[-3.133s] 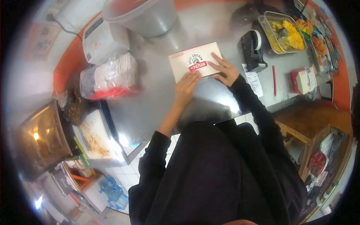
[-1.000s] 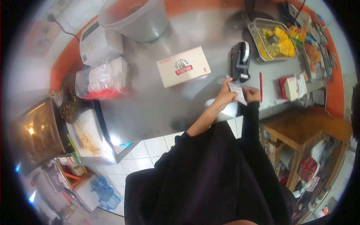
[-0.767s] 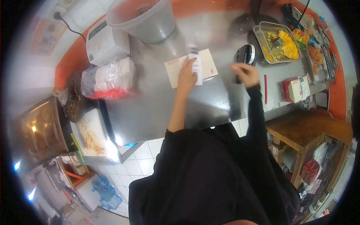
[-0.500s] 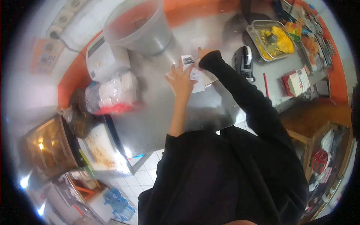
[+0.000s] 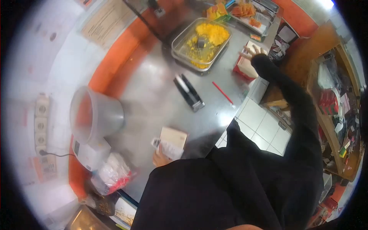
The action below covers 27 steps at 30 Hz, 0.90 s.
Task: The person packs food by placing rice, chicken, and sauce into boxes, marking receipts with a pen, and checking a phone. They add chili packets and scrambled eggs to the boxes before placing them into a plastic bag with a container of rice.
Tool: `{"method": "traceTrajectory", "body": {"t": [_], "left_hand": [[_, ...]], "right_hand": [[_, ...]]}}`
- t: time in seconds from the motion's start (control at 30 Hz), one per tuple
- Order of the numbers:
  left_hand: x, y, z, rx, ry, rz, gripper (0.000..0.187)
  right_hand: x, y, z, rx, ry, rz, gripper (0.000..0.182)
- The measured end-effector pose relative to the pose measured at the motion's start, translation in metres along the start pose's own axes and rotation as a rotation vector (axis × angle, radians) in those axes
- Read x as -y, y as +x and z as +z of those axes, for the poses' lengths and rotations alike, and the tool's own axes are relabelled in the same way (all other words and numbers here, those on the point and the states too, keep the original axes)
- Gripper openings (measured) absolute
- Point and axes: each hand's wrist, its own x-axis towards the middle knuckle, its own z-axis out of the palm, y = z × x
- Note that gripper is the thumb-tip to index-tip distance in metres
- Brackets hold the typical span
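My left hand (image 5: 161, 158) rests at the near edge of a printed paper slip (image 5: 174, 152), with a finger stretched over it. A beige paper piece (image 5: 173, 136) lies against the slip on the metal table. My sleeve and body partly cover this hand. Away to the right, my right hand (image 5: 254, 53) is over a red and white box (image 5: 245, 69) at the table's edge, its fingers spread across the top. Between the hands lie a black stapler-like device (image 5: 188, 92) and a red pen (image 5: 223, 94).
A clear tray of yellow food (image 5: 203, 42) stands at the back, beside a metal tray of orange pieces (image 5: 253, 17). On the left are a translucent bucket (image 5: 96, 115), a white printer-like machine (image 5: 92, 151) and a plastic-wrapped pack (image 5: 113, 172). Wooden shelving (image 5: 326, 96) stands right.
The view has swung to the right. My right hand has left the paper slip and moved over to the red and white box. My left hand remains at the slip.
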Motion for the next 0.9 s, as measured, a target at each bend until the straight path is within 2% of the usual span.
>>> {"method": "traceTrajectory", "body": {"t": [0.07, 0.13, 0.17, 0.2, 0.23, 0.27, 0.33, 0.37, 0.4, 0.43, 0.47, 0.5, 0.6, 0.63, 0.73, 0.77, 0.8, 0.87, 0.9], "left_hand": [[-0.035, 0.001, 0.006, -0.017, 0.007, -0.033, 0.079], [-0.074, 0.002, 0.004, -0.01, -0.002, -0.058, 0.075], [-0.098, 0.005, 0.004, 0.002, -0.004, -0.052, 0.073], [-0.126, 0.01, 0.004, 0.019, -0.017, -0.044, 0.071], [-0.155, 0.018, 0.005, 0.038, -0.033, -0.028, 0.069], [-0.185, 0.027, 0.003, 0.063, -0.054, 0.002, 0.067], [-0.25, 0.059, 0.01, 0.131, -0.089, 0.112, 0.063], [-0.284, 0.08, 0.018, 0.163, -0.113, 0.184, 0.061], [-0.315, 0.104, 0.029, 0.19, -0.138, 0.268, 0.059], [-0.342, 0.123, 0.041, 0.205, -0.155, 0.317, 0.057], [-0.366, 0.144, 0.053, 0.226, -0.181, 0.409, 0.055], [-0.391, 0.163, 0.07, 0.223, -0.179, 0.465, 0.053], [-0.478, 0.257, 0.156, 0.223, -0.304, 0.546, 0.047], [-0.509, 0.294, 0.221, 0.124, -0.649, 0.475, 0.046], [-0.596, 0.375, 0.314, -0.072, -0.976, 0.559, 0.048], [-0.621, 0.415, 0.366, -0.435, -0.569, 0.647, 0.049], [-0.644, 0.454, 0.417, -0.838, -0.148, 0.576, 0.05], [-0.657, 0.479, 0.402, -0.751, -0.006, 0.616, 0.051], [-0.646, 0.461, 0.365, -0.606, -0.109, 0.628, 0.05]], "right_hand": [[-0.058, 0.04, 0.079, -0.167, -0.147, -0.537, 0.07], [-0.07, 0.049, 0.073, -0.187, -0.112, -0.707, 0.066], [-0.074, 0.057, 0.069, -0.114, -0.041, -0.739, 0.068], [-0.076, 0.054, 0.046, -0.146, 0.021, -0.739, 0.072], [-0.079, 0.058, 0.037, -0.09, 0.05, -0.633, 0.08], [-0.081, 0.06, 0.032, -0.07, 0.081, -0.47, 0.111], [-0.088, 0.078, 0.03, 0.027, 0.337, -0.096, 0.107], [-0.099, 0.094, 0.059, -0.167, 0.481, -0.099, 0.099], [-0.116, 0.119, 0.079, -0.113, 0.548, -0.14, 0.095], [-0.126, 0.131, 0.1, -0.344, 0.529, -0.211, 0.084], [-0.131, 0.15, 0.111, -0.209, 0.418, -0.217, 0.07], [-0.137, 0.164, 0.12, -0.203, 0.402, -0.354, 0.06], [-0.196, 0.198, 0.138, -0.254, 0.381, -0.46, 0.06], [-0.216, 0.212, 0.143, -0.276, 0.373, -0.473, 0.06], [-0.269, 0.264, 0.157, -0.355, 0.364, -0.491, 0.06], [-0.28, 0.283, 0.158, -0.394, 0.365, -0.492, 0.06], [-0.292, 0.301, 0.158, -0.427, 0.357, -0.468, 0.06], [-0.314, 0.336, 0.157, -0.498, 0.364, -0.484, 0.06], [-0.323, 0.354, 0.154, -0.594, 0.389, -0.561, 0.06]]}}
